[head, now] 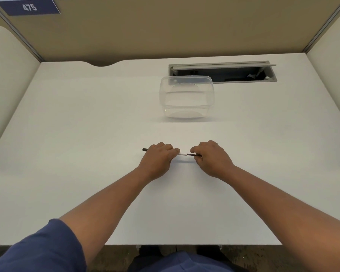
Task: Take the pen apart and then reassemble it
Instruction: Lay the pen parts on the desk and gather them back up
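Both hands hold the pen [184, 154] over the bench [86, 134]: left hand [157, 156] and right hand [210, 155] fingers gripping either end. No loose parts show; disassembly looks barely begun.

Office cubicle: white desk [86, 134], partition walls [165, 26], numbered sign [28, 7].

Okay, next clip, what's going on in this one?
A person at a white desk holds a pen level just above the surface, one hand at each end. The left hand grips the end with the black tip sticking out, and the right hand pinches the other, dark end. The white middle section shows between them. Whether the parts are separating or joining cannot be told. A clear plastic container sits farther back, untouched.
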The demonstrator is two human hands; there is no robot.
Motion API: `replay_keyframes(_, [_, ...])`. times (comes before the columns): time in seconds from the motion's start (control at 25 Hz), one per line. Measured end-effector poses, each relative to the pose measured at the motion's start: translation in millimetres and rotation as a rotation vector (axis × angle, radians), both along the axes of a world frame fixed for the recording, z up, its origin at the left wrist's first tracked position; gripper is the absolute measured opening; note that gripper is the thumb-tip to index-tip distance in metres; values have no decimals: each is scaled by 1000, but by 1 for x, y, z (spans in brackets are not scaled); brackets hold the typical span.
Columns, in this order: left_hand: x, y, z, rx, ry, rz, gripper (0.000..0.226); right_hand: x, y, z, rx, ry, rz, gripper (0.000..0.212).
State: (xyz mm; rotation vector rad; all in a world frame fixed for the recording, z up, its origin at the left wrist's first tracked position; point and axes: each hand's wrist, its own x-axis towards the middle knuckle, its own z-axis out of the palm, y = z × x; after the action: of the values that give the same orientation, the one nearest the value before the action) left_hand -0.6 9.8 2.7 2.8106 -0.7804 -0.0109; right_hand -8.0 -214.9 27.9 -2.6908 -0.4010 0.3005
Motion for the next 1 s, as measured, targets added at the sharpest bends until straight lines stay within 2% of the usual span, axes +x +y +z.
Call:
replay_keyframes(0.08, [-2, -3, -1, 2, 6, -7, 33, -2, 5, 0, -5, -4, 22, 31])
replay_keyframes(0.28, [-4, -1, -2, 10, 23, -5, 34, -3, 5, 4, -80, 4, 47, 23])
replay_keyframes(0.64, [-2, 3, -1, 62, 74, 18, 34, 5, -16, 11, -98, 20, -32, 21])
replay_keyframes(1.0, [17, 3, 0, 64, 96, 2, 30, 67, -4, 42, -25, -145, -51, 18])
